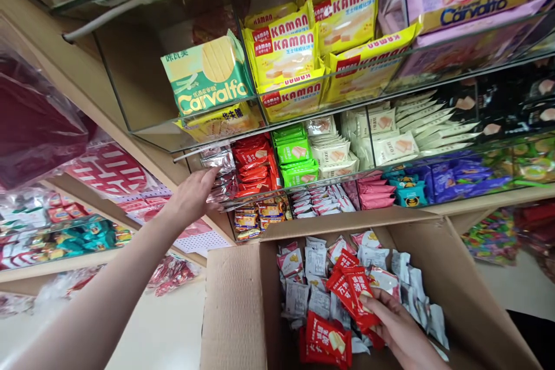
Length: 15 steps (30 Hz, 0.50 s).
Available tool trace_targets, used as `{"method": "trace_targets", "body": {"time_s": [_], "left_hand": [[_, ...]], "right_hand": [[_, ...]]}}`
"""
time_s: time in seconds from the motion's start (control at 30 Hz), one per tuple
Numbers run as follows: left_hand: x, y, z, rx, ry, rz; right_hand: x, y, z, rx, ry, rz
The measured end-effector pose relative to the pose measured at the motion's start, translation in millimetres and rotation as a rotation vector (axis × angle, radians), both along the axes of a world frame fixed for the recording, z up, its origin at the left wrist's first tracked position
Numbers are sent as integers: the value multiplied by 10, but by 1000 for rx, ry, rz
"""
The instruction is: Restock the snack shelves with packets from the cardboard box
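Observation:
My left hand reaches to the lower left shelf compartment. Its fingers are apart and lie against a stack of shiny silver-brown snack packets, partly covering them. Over an open cardboard box, my right hand pinches red snack packets between thumb and fingers; how many it holds cannot be told. Beneath it in the box lie many small white and pink packets, mostly loose and jumbled. Another red packet rests on them near the front.
Clear dividers split the shelves. Red packets and green packets stand beside the left hand. Yellow wafer bags and a green wafer bag sit above. A wooden side panel runs along the left, with another stocked shelf beyond.

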<state>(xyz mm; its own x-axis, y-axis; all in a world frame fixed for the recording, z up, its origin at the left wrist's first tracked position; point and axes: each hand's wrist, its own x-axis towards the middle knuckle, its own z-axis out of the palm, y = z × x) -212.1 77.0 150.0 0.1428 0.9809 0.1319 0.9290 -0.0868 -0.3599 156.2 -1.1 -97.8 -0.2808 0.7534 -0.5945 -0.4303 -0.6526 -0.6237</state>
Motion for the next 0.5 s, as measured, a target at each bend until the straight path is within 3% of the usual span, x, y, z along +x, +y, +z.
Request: {"method": "trace_targets", "body": {"time_s": [0.13, 0.3, 0.5], "left_hand": [[10, 140, 147, -129, -22, 97], [91, 240, 337, -148, -6, 132], [175, 85, 507, -87, -139, 116]], "right_hand": [[27, -6, -84, -41, 2, -9], [50, -1, -144, -68, -1, -18], [58, -14, -91, -22, -24, 6]]}}
